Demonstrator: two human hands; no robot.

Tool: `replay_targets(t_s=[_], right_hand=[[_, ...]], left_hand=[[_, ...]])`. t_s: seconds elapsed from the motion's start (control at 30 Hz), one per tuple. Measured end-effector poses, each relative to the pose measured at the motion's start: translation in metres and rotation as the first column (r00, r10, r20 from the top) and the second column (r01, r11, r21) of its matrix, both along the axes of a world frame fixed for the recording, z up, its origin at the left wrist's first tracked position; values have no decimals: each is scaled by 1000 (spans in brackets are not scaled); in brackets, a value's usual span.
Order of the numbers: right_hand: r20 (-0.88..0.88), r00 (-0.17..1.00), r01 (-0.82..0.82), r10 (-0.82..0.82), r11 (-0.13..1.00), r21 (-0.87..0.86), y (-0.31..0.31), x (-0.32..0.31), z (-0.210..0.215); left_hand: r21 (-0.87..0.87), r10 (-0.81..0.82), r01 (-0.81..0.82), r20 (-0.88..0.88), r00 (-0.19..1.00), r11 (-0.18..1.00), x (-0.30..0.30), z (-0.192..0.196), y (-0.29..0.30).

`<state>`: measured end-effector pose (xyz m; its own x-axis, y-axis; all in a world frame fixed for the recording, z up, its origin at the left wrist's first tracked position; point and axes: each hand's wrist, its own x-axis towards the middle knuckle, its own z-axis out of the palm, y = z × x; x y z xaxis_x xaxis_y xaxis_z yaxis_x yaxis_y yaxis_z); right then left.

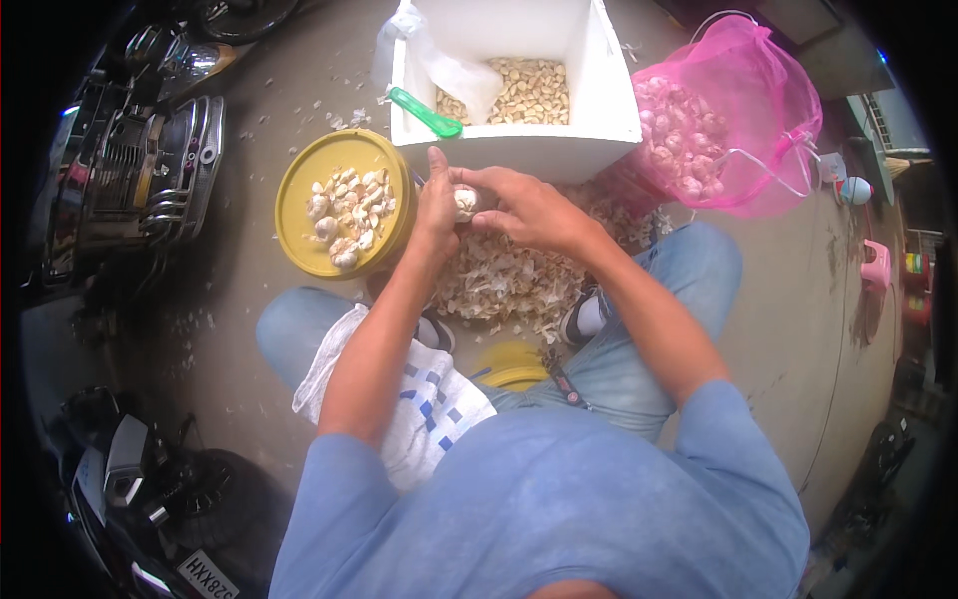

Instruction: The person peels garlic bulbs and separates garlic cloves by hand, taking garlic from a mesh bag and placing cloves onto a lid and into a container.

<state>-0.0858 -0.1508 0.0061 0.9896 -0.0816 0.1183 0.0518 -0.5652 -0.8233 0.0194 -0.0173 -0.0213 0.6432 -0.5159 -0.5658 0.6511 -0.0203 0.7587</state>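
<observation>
On the concrete floor (249, 329), at the far left, parked motorcycles (130, 180) stand clear of the work area; a second one (150, 499) sits near left.

Right of these, a yellow round lid or shallow basin (299, 235) lies flat on the floor, just left of the hands, holding separated garlic pieces (349, 215). Its position within easy reach of the left hand suggests it serves as the receiving tray.

A white patterned cloth (419, 409) is draped over the person's left thigh, likely to protect the jeans.

At centre, the left hand (437, 205) and right hand (529, 210) meet over a garlic bulb (465, 203). Both hands are closed around it, fingers curled, thumbs pressing from either side; the bulb is held above a heap of papery garlic skins (499, 285) lying between the feet, so that waste drops straight onto it.

Just beyond the hands stands a white foam box (519, 150), open-topped, containing peeled cloves (529, 90). A green-handled tool (424, 112) rests across its left rim; a clear plastic bag (449, 70) hangs inside.

To the right, touching the box, a pink mesh sack (738, 120) of whole garlic bulbs lies open at the neck, within reach of the right hand.

Far right, small coloured items stand on the floor, too small to identify.
</observation>
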Motion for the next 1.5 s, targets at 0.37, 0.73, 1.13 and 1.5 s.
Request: replay_targets(t_s=[0.37, 0.73, 1.13, 1.5], right_hand=[[-271, 962, 119, -22, 930, 349, -12, 18, -4], [-80, 997, 27, 20, 837, 547, -5, 17, -12], [-207, 975, 126, -78, 964, 233, -6, 9, 4], [-4, 994, 105, -106, 980, 171, 15, 11, -10]], left_hand=[[42, -140, 133, 257, 956, 990, -7, 9, 3], [-119, -147, 147, 7, 989, 982, -8, 6, 6], [-36, -72, 70, -76, 995, 997, -33, 14, -3], [-15, 88, -93, -200, 976, 996, -28, 6, 8]])
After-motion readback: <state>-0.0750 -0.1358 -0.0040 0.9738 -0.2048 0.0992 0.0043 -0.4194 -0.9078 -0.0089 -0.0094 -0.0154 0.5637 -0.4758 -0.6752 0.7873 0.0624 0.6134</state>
